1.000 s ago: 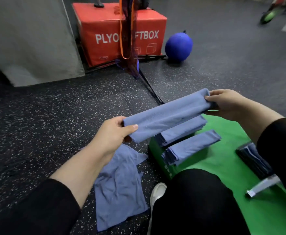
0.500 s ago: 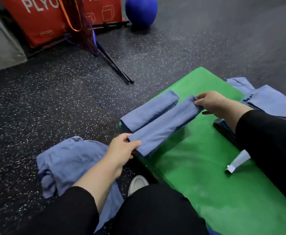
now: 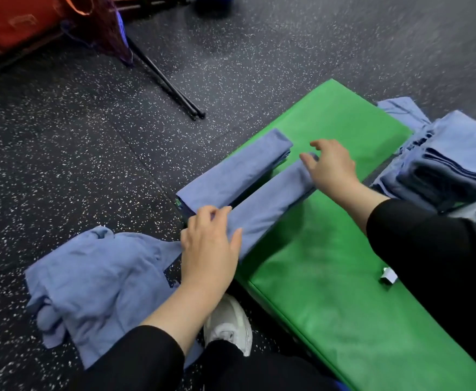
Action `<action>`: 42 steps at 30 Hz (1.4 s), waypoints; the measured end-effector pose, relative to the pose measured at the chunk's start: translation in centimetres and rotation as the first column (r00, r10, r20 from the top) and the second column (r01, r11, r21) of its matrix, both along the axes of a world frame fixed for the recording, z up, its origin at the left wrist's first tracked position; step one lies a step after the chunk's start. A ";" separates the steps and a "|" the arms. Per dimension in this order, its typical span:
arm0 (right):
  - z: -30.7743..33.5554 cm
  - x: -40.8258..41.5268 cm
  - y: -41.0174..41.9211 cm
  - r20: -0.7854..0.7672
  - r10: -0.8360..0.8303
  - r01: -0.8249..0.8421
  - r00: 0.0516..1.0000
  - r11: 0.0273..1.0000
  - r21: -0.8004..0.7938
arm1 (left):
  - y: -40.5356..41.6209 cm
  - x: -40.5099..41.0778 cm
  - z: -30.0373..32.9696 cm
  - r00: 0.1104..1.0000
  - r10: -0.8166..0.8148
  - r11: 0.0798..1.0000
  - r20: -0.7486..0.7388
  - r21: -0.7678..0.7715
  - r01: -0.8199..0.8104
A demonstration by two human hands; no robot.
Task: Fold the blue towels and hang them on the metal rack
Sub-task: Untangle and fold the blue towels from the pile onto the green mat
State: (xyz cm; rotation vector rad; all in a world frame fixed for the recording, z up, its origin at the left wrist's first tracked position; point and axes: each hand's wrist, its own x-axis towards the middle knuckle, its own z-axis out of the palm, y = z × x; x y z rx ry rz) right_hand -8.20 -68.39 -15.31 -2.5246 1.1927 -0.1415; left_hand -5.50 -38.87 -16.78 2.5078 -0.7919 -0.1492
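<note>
I lay the folded towel point(image 3: 268, 206) on the green mat point(image 3: 330, 292), fingers of both my left hand point(image 3: 208, 244) and right hand point(image 3: 331, 165) loose; next I must pick an unfolded towel point(image 3: 96, 277).

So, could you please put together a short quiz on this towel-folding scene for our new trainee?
1. True or false: the two folded towels, the far folded towel and the near folded towel, lie on the green mat.
2. Where is the unfolded towel? A) on the mat B) on the floor beside the left hand C) on a rack
3. Fill in: the right hand is over the far end of the ____ folded towel.

Key: 1 true; 2 B; 3 near.
</note>
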 end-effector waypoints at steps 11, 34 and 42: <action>-3.9 -3.0 3.0 -0.347 0.236 -0.254 0.908 0.967 -0.008 | -0.9 -0.3 -2.6 0.831 -0.556 0.688 -0.021 0.549 0.475; 3.8 2.9 9.9 -0.168 0.516 -0.537 0.840 0.836 -0.116 | 8.0 3.7 2.9 0.971 -0.240 0.941 0.017 0.252 0.228; 9.3 9.7 23.0 -0.222 0.779 -0.793 0.586 0.608 0.037 | 19.6 6.6 4.8 1.000 0.028 0.964 -0.011 0.263 -0.024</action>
